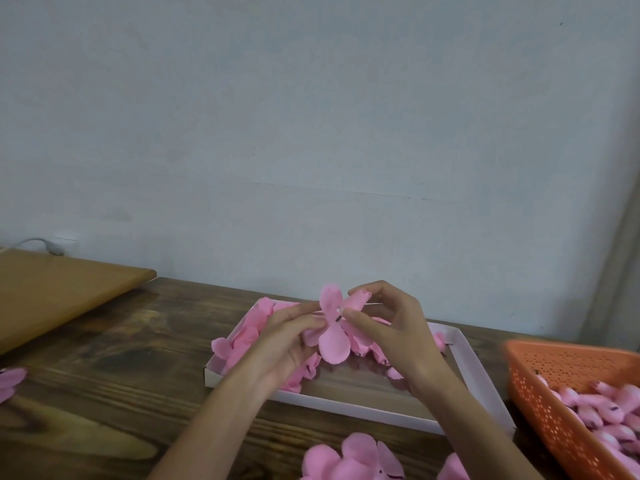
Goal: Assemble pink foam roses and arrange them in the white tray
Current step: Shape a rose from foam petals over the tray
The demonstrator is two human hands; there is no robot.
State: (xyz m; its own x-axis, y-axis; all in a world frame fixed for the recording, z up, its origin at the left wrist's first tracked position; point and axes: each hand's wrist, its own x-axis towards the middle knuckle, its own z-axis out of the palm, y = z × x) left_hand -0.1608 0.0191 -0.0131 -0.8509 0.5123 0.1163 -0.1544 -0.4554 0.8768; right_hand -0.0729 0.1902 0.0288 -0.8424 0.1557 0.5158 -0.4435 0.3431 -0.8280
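Observation:
Above the white tray (468, 355), both hands work on one pink foam petal piece (331, 337) with broad rounded lobes. My left hand (292, 337) pinches it from the left at its centre. My right hand (388, 320) pinches a pink rosebud core (356, 299) pushed against the petal piece's middle. Inside the tray lie several pink foam roses (249, 330), mostly along its far and left sides; my hands hide part of them.
An orange perforated basket (540, 386) at the right holds several pink bud cores (595, 407). Loose pink petal pieces (353, 459) lie at the near table edge, another (10, 382) at far left. A light wooden board (52, 289) sits at back left. The wall stands close behind.

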